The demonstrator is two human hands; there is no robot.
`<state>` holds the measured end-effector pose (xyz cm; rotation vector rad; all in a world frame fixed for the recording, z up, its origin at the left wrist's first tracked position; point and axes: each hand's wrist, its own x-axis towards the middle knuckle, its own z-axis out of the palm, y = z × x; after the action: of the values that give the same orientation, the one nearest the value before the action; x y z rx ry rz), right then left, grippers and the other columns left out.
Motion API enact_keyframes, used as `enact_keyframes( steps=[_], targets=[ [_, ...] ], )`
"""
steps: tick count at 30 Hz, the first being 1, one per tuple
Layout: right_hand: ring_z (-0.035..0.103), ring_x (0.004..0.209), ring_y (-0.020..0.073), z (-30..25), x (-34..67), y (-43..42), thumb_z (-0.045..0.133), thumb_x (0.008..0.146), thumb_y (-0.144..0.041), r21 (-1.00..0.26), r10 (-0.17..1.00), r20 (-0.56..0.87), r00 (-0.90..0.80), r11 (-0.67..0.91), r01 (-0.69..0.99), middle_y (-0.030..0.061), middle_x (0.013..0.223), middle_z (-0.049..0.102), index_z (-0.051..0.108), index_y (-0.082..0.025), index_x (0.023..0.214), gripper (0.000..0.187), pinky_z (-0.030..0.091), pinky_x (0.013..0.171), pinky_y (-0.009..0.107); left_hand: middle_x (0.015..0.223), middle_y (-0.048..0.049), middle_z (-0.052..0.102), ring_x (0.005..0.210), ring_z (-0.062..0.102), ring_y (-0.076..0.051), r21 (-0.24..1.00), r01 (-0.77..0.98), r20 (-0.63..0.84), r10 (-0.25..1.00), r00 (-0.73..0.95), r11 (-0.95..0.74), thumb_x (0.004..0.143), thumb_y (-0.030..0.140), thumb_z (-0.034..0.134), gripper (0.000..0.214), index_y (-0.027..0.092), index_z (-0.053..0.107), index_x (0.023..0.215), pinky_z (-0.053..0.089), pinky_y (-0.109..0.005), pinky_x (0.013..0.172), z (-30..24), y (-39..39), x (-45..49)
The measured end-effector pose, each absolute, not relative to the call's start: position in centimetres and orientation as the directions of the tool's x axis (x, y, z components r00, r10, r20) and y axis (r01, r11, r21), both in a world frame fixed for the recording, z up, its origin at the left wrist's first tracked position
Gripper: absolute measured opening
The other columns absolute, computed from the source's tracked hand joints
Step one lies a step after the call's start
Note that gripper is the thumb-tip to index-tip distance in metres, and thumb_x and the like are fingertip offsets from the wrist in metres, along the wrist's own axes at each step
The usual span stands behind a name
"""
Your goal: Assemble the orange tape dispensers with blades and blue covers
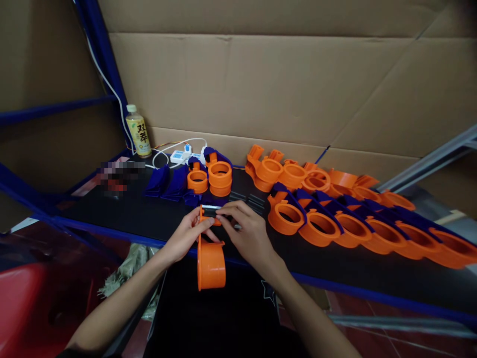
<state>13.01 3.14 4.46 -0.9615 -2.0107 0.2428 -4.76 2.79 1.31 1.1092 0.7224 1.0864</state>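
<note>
Left hand (186, 234) and right hand (250, 236) both pinch the orange holder (210, 266), which overhangs the table (141, 217) at its front edge. Open tabletop lies at 9 o'clock. Orange rings (357, 229) crowd 3 o'clock.

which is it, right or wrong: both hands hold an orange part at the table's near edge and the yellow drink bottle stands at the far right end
Wrong in one respect: the drink bottle stands at the far left end of the table, not the right, as the head view shows. The rest holds: the left hand and right hand both hold the orange part at the near edge.
</note>
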Motion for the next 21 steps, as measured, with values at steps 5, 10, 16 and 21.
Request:
enact_keyframes(
  steps=[5, 10, 16, 21],
  targets=[
    [0.067, 0.096, 0.0195, 4.3, 12.8, 2.8, 0.057, 0.095, -0.015, -0.363, 0.614, 0.695, -0.373, 0.748, 0.555, 0.0089, 0.101, 0.069, 0.069, -0.020, 0.100, 0.014, 0.057, 0.085, 0.034, 0.071, -0.0027, 0.072, 0.066, 0.072, -0.019, 0.954, -0.298, 0.072, 0.934, 0.351, 0.039, 0.092, 0.041, 0.062, 0.037, 0.018, 0.053, 0.119, 0.053, -0.027, 0.067, 0.7, 2.7, -4.9],
    [0.068, 0.095, 0.0191, 4.1, 12.8, 2.6, 0.058, 0.094, -0.014, -0.380, 0.601, 0.721, -0.343, 0.758, 0.530, 0.0078, 0.101, 0.070, 0.070, -0.021, 0.100, 0.015, 0.058, 0.084, 0.034, 0.072, -0.0033, 0.073, 0.067, 0.072, -0.020, 0.963, -0.266, 0.049, 0.933, 0.356, 0.051, 0.093, 0.041, 0.060, 0.037, 0.019, 0.051, 0.120, 0.053, -0.027, 0.067, 0.4, 2.7, -5.0],
    [0.068, 0.094, 0.0195, 4.1, 12.5, 2.1, 0.058, 0.094, -0.012, -0.329, 0.581, 0.728, -0.365, 0.762, 0.557, 0.0082, 0.100, 0.070, 0.070, -0.021, 0.101, 0.016, 0.058, 0.083, 0.035, 0.068, -0.0033, 0.072, 0.063, 0.073, -0.022, 0.966, -0.238, -0.011, 0.934, 0.357, 0.102, 0.090, 0.048, 0.061, 0.042, 0.019, 0.049, 0.118, 0.049, -0.023, 0.052, 0.4, 2.6, -5.1],
    [0.068, 0.092, 0.0179, 4.3, 12.2, 1.9, 0.060, 0.094, -0.013, -0.382, 0.597, 0.734, -0.324, 0.758, 0.529, 0.0077, 0.099, 0.071, 0.069, -0.020, 0.099, 0.013, 0.058, 0.082, 0.033, 0.067, -0.0031, 0.071, 0.062, 0.073, -0.021, 0.973, -0.218, 0.004, 0.933, 0.359, 0.079, 0.089, 0.047, 0.063, 0.039, 0.019, 0.050, 0.112, 0.047, -0.020, 0.050, 0.4, 2.5, -5.0]
  ],
)
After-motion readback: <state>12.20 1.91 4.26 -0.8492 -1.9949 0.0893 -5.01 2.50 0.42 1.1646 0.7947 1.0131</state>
